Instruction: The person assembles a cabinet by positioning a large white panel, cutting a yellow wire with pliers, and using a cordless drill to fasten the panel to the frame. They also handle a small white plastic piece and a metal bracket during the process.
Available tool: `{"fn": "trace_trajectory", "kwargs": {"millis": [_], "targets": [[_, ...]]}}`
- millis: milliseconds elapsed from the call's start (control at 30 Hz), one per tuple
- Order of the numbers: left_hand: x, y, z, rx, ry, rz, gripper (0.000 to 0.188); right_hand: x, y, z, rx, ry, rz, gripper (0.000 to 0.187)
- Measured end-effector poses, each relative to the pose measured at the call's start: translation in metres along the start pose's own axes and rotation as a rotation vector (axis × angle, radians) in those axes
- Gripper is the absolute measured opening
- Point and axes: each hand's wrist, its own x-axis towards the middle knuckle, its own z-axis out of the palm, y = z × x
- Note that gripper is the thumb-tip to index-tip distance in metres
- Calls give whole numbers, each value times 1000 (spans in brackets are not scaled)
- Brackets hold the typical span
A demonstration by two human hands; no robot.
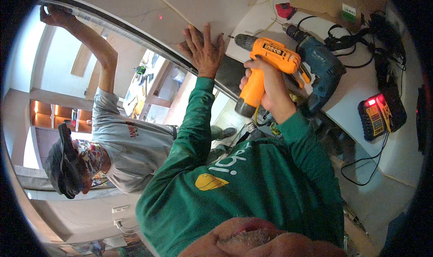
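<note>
My left hand [204,51] lies flat against a pale panel [140,6], its fingers spread and holding nothing. In my right hand [273,87] is an orange and black cordless drill [276,53], gripped by its handle. The drill's chuck [245,41] points left, toward the fingers of my left hand. A thin bit sticks out of it close to the panel's edge; whether the tip touches the panel, I cannot tell.
To the right, a blue corded drill [321,65], a battery charger [383,115] with a red light, black cables and a cardboard box [320,2] rest on a white surface [358,85]. At left, a person in a grey shirt [135,142] raises a hand [57,16] to the panel's far edge.
</note>
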Motion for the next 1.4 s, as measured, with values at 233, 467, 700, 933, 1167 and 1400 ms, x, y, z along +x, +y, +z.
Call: {"fn": "trace_trajectory", "kwargs": {"millis": [233,467,700,933,1167,1400], "targets": [[-1,-2,2,22,-55,-21,78,-81,-21,-18,-240,-151,-89,22],[-3,1,5,24,-42,-12,73,-122,-53,-89,-560,-155,-445,31],[-7,3,5,-81,-112,-9,50,-135,-84,-113,-558,-90,-531,40],[-19,1,6,-136,-194,-39,32,-122,-78,-146,-318,-129,-457,50],[-24,5,13,-114,-176,-40,30,-125,-84,-152,-209,-100,-465,52],[-25,6,17,-129,-147,-56,31,-123,-83,-138,-299,22,-488,45]]}}
